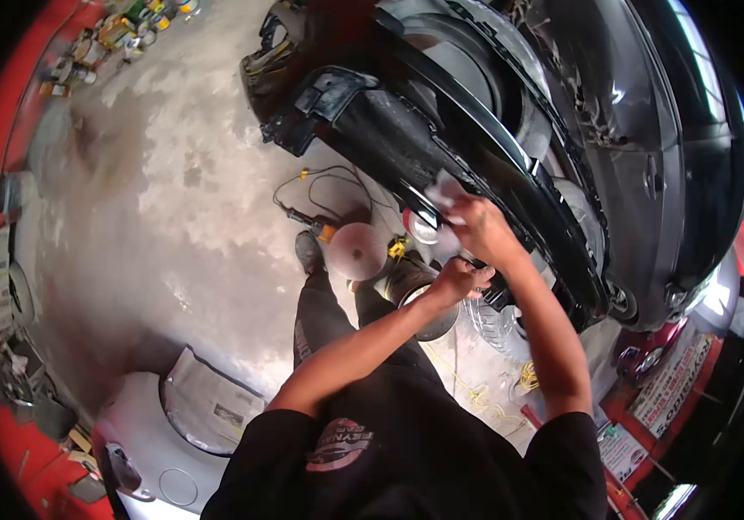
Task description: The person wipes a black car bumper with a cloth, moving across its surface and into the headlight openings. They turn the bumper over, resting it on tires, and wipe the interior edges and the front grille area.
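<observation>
A long black car body panel (372,130) lies at a slant in front of me, its inner side facing me. Against its near edge my right hand (478,227) presses a crumpled white cloth (446,192), fingers wrapped round it. Lower down and to the left, my left hand (461,282) is closed at the panel's lower edge; what its fingers grip is too small to make out. Just left of my right hand a round white and red container lid (422,227) shows below the panel edge.
On the floor stand a round disc (356,252), an orange and black power tool (324,230) with its cable, and a dark bucket (428,316). A dark car (649,165) is at the right, a silver bumper (155,442) at the lower left, cans (116,33) at the upper left.
</observation>
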A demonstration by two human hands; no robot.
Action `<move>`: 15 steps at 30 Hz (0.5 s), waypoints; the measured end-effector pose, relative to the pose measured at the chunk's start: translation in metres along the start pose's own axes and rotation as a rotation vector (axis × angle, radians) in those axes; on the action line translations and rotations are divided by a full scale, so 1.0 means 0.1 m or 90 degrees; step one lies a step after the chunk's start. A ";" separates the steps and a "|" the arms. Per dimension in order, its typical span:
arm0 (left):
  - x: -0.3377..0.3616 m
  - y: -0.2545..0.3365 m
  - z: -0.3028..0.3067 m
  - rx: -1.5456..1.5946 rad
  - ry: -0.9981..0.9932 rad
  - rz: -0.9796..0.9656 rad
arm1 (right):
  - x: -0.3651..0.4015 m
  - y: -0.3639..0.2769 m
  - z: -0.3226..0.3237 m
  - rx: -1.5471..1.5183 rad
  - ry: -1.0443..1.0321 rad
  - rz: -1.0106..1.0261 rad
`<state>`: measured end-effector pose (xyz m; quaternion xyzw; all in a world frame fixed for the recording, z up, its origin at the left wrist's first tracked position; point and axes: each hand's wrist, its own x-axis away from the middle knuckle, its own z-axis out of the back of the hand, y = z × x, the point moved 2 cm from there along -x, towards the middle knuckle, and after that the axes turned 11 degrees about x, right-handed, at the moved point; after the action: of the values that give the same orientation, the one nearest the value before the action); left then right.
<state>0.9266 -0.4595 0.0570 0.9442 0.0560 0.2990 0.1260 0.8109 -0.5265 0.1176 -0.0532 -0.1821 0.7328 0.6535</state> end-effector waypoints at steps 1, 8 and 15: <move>0.02 -0.02 0.02 0.022 -0.008 -0.043 | 0.33 0.17 0.00 0.056 -0.056 -0.095; -0.02 -0.07 0.06 0.012 -0.049 -0.089 | 0.32 -0.16 0.73 0.161 0.262 -0.101; 0.02 -0.03 0.06 0.032 -0.058 -0.096 | -0.57 -0.19 0.18 0.517 0.194 0.065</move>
<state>0.9314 -0.4573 0.0522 0.9527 0.1284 0.2442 0.1271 0.8311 -0.5845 0.1314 0.0917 0.2224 0.7602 0.6035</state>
